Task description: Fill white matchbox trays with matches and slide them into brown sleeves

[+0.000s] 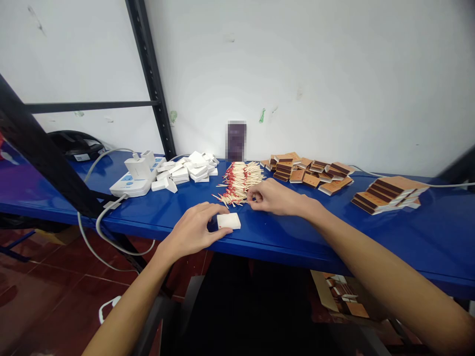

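Observation:
My left hand (202,225) holds a small white matchbox tray (230,221) between thumb and fingers at the table's front edge. A small dark red spot shows at the tray's near left corner. My right hand (269,196) is closed in a pinch at the near right side of a pile of matches (243,179). A pale match seems to stick out from its fingertips, partly hidden by the hand. The red match heads mostly point left.
White trays (196,165) are heaped at left beside a power strip (133,184) with chargers. Brown matchbox sleeves (304,170) lie at right, near a stack of matchboxes (389,193). A black rack post (152,74) rises at left. Below is an open carton (322,291).

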Demonstrator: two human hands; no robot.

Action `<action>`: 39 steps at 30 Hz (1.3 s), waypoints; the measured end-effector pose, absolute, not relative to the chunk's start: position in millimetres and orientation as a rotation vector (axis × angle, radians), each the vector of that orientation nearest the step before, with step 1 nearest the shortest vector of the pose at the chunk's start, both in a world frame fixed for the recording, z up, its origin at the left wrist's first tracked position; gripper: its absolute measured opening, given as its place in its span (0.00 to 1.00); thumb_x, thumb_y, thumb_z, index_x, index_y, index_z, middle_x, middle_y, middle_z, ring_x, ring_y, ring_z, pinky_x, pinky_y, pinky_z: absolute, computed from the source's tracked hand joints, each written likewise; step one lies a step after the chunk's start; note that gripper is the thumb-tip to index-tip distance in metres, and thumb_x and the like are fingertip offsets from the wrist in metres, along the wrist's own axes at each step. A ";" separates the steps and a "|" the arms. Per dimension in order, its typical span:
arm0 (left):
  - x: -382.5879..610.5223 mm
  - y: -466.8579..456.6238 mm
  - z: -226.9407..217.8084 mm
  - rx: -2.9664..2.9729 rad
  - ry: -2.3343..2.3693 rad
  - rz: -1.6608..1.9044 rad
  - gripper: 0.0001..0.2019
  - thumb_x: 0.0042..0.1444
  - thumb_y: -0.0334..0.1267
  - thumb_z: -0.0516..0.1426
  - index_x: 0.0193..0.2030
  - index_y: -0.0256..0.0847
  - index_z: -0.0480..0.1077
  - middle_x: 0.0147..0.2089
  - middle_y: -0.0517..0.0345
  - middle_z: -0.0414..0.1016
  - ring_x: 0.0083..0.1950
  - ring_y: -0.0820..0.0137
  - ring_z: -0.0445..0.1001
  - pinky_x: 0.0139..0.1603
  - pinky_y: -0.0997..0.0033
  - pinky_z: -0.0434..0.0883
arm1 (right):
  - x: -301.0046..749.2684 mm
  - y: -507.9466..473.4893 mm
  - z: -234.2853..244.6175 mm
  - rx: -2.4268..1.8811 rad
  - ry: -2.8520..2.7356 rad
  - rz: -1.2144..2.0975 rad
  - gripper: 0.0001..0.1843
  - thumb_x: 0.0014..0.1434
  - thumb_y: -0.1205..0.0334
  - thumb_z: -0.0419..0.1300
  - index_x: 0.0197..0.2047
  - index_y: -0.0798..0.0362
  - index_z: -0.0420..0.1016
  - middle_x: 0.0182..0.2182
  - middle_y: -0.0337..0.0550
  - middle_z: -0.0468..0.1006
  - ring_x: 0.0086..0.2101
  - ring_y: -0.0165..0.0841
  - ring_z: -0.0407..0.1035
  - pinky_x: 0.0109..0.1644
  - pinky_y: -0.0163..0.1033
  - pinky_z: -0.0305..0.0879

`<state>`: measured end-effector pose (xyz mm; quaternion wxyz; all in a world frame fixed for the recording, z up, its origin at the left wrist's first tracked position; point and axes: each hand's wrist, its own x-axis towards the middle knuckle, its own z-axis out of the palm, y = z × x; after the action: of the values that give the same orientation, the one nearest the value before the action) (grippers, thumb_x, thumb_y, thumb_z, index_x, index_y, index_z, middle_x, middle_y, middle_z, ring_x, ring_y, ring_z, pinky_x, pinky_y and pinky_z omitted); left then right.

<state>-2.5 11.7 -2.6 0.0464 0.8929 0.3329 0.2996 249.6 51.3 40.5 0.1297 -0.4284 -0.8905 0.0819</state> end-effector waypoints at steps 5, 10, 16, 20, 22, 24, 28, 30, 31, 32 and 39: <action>-1.8 12.7 -3.3 2.697 1.031 0.908 0.17 0.57 0.46 0.63 0.50 0.44 0.69 0.46 0.58 0.78 0.38 0.68 0.74 0.40 0.68 0.69 | 240.9 29.9 53.1 -1.180 -2.574 0.455 0.06 0.52 0.65 0.59 0.31 0.54 0.78 0.21 0.34 0.71 0.22 0.25 0.60 0.29 0.33 0.52; -2.2 14.2 -3.6 2.708 0.992 0.912 0.17 0.57 0.46 0.63 0.50 0.43 0.70 0.45 0.58 0.78 0.39 0.67 0.74 0.41 0.68 0.69 | 219.2 16.0 57.2 -1.089 -2.655 0.544 0.06 0.54 0.64 0.60 0.31 0.54 0.79 0.20 0.33 0.70 0.22 0.25 0.59 0.29 0.33 0.52; -2.9 15.2 -3.8 2.695 0.896 0.912 0.10 0.58 0.45 0.63 0.41 0.42 0.73 0.43 0.57 0.79 0.43 0.66 0.74 0.44 0.67 0.70 | 240.1 30.5 61.0 -1.225 -2.605 0.291 0.05 0.55 0.67 0.59 0.32 0.55 0.77 0.24 0.37 0.74 0.24 0.27 0.62 0.31 0.34 0.53; -3.3 14.8 -3.8 2.691 0.841 0.941 0.09 0.58 0.42 0.63 0.41 0.41 0.73 0.45 0.56 0.79 0.46 0.66 0.75 0.47 0.65 0.71 | 259.4 43.3 53.7 -1.303 -2.715 0.293 0.11 0.58 0.63 0.60 0.43 0.55 0.79 0.28 0.41 0.77 0.27 0.30 0.65 0.33 0.35 0.55; -3.8 14.3 -3.9 2.690 0.813 0.966 0.09 0.58 0.41 0.63 0.43 0.42 0.73 0.46 0.56 0.78 0.47 0.66 0.75 0.49 0.65 0.71 | 261.7 48.1 47.9 -1.294 -2.723 0.295 0.13 0.61 0.61 0.59 0.47 0.55 0.78 0.32 0.44 0.79 0.30 0.32 0.67 0.35 0.35 0.57; -4.5 14.0 -4.1 2.689 0.789 0.991 0.10 0.58 0.40 0.63 0.45 0.42 0.72 0.47 0.55 0.78 0.48 0.65 0.75 0.50 0.64 0.71 | 260.6 51.6 43.5 -1.254 -2.723 0.303 0.13 0.62 0.60 0.58 0.47 0.55 0.77 0.36 0.45 0.79 0.33 0.33 0.69 0.37 0.35 0.58; -5.1 13.5 -4.8 2.703 0.729 1.038 0.10 0.58 0.37 0.62 0.46 0.41 0.71 0.48 0.53 0.78 0.48 0.64 0.75 0.49 0.63 0.72 | 257.5 52.8 43.0 -1.212 -2.756 0.382 0.10 0.64 0.61 0.55 0.40 0.55 0.76 0.34 0.44 0.78 0.32 0.32 0.68 0.36 0.35 0.58; -5.0 13.0 -5.0 2.716 0.690 1.058 0.10 0.58 0.35 0.61 0.47 0.41 0.71 0.48 0.52 0.78 0.48 0.64 0.75 0.49 0.63 0.72 | 257.0 50.2 45.1 -1.257 -2.762 0.406 0.09 0.63 0.62 0.54 0.38 0.55 0.75 0.32 0.44 0.77 0.29 0.31 0.66 0.34 0.35 0.57; -5.0 12.7 -5.0 2.722 0.673 1.067 0.10 0.58 0.34 0.60 0.47 0.41 0.71 0.48 0.51 0.78 0.48 0.64 0.75 0.49 0.63 0.72 | 256.9 48.4 46.0 -1.283 -2.764 0.418 0.08 0.62 0.63 0.54 0.37 0.55 0.74 0.31 0.43 0.76 0.28 0.31 0.65 0.33 0.35 0.56; -4.9 12.3 -5.0 2.726 0.660 1.076 0.10 0.58 0.34 0.60 0.47 0.41 0.71 0.48 0.51 0.78 0.49 0.64 0.75 0.50 0.63 0.72 | 256.8 46.5 46.6 -1.305 -2.768 0.431 0.08 0.62 0.63 0.54 0.36 0.54 0.73 0.30 0.43 0.76 0.27 0.31 0.64 0.32 0.35 0.56; -5.2 11.4 -4.6 2.724 0.699 1.068 0.11 0.58 0.35 0.61 0.48 0.41 0.70 0.48 0.52 0.77 0.49 0.65 0.75 0.51 0.63 0.72 | 254.7 38.8 44.2 -1.359 -2.844 0.340 0.06 0.62 0.63 0.53 0.35 0.53 0.69 0.29 0.43 0.73 0.27 0.32 0.62 0.32 0.36 0.54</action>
<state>-5.2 11.4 -4.6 0.0669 0.9035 0.2320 0.3541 254.7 38.8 44.2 -0.0143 -0.4286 -0.8970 0.1072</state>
